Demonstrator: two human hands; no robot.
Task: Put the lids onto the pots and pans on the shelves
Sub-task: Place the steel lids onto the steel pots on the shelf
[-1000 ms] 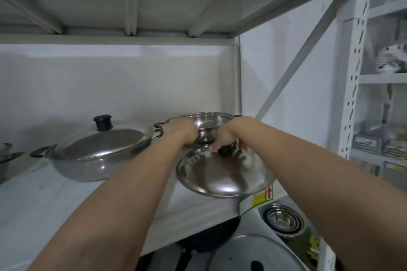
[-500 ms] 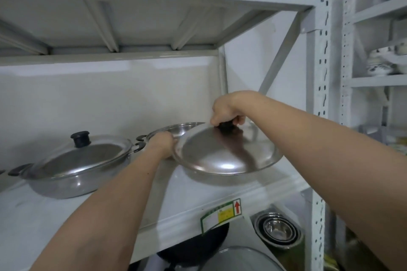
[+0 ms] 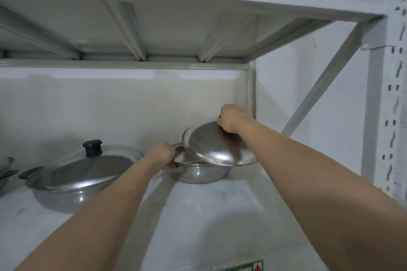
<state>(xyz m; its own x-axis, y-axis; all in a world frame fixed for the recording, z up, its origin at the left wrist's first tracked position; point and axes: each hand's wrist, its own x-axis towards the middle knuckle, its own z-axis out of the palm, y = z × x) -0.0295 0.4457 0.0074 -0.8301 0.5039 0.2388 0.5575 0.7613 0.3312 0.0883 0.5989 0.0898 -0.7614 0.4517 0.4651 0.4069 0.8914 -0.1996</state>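
A green and red sticker (image 3: 246, 266) sits on the shelf's front edge, and a perforated white upright (image 3: 396, 99) rises at its right corner.

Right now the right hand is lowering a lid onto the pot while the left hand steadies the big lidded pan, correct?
Not quite. In the head view the left hand grips the pot itself, not the lidded pan. The right hand does hold the lid, tilted.

The domed lid (image 3: 217, 147) is polished steel, mirror-bright, with a smooth skin that catches reflections. The pot (image 3: 199, 173) beneath it is the same shiny metal. The covered pan (image 3: 72, 191) at left looks duller, a brushed satin steel, and its knob (image 3: 92, 148) is matt black plastic. The shelf (image 3: 209, 211) is glossy white painted metal, faintly scuffed.
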